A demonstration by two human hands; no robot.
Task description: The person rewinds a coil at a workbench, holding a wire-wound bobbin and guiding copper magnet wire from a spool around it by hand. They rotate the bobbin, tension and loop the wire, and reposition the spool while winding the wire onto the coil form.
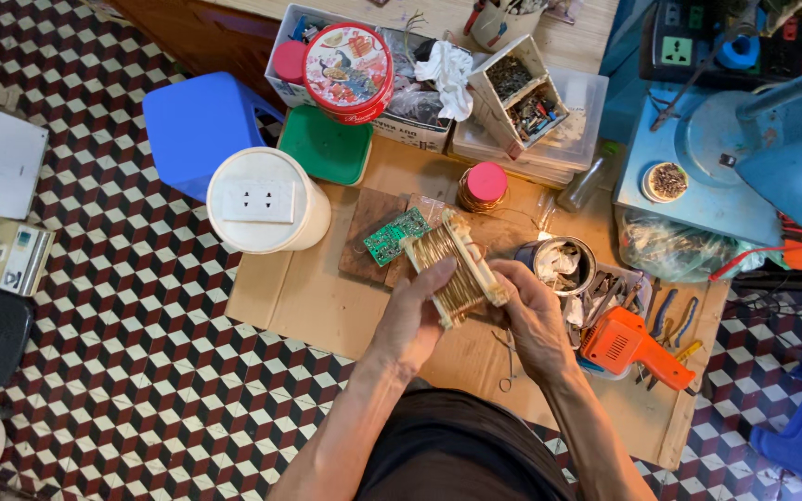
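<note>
Head view, looking down. Left hand [417,314] and right hand [533,315] raised above a cardboard sheet [327,306], sharing 1 copper-wire coil [455,267] wound on a pale bobbin. Left fingers closed around the coil's near end, thumb pressed on the windings; right fingers curled against the far flange, pinching its edge. Coil held tilted between both palms, clear of the cardboard.

Probably dense and heavy for its bulk; bobbin stiff, windings fine, smooth and easily scratched or dislodged. Best gripped by the 2 flanges, not by the wire.

Just beyond the left fingertips: green circuit board [395,236] on a wooden block [368,227]. Beyond the right fingertips: metal tin [567,264]. Beside the right wrist: orange soldering gun [626,345]. Under the right palm: small scissors [507,357].
</note>
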